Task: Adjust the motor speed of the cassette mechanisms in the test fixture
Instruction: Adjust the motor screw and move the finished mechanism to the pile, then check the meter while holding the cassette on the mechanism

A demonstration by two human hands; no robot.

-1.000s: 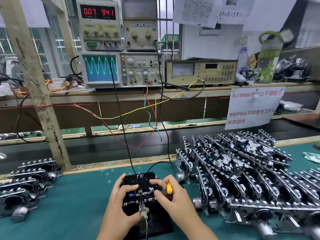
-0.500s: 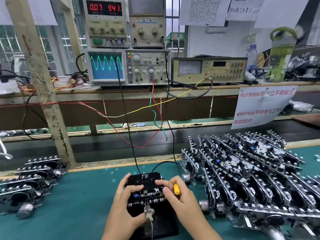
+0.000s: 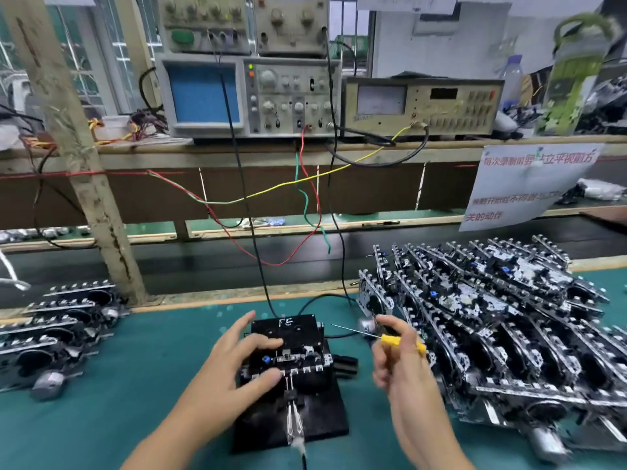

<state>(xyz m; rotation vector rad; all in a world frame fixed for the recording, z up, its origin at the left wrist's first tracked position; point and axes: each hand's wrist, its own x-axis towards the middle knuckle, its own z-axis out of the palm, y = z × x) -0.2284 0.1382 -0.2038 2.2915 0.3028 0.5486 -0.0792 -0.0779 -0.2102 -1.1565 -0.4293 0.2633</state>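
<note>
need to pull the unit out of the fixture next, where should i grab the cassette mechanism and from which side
Take the cassette mechanism by its two short side edges, coming from above. Its top carries small exposed parts and a blue trimmer, and wires enter at the far edge, so the sides look safest. The left hand already rests on its left side; the right hand pinches the yellow screwdriver.

Open green mat (image 3: 163, 378) left of the test fixture (image 3: 291, 378), bounded further left by a small stack of mechanisms (image 3: 57, 327). Right side blocked just beside fixture by big mechanism pile (image 3: 492, 320). Wires (image 3: 251, 232) hanging down behind fixture.
</note>
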